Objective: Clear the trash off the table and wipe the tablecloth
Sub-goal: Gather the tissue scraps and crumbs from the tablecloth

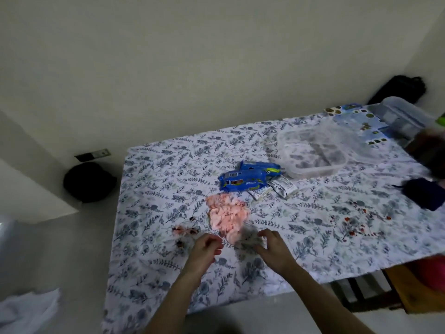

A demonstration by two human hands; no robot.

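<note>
A floral tablecloth covers the table. A crumpled pink tissue lies near the front middle. Behind it are two blue snack wrappers and small white sachets. Dark reddish crumbs lie to the left of the tissue, and red spots stain the cloth at the right. My left hand pinches a thin clear plastic film just in front of the tissue. My right hand curls at the film's other end; its grip is blurred.
An empty clear plastic box stands at the back right, with a lidded box behind it. A dark blue object lies at the right edge. A black bag sits on the floor at the left. A wooden chair stands front right.
</note>
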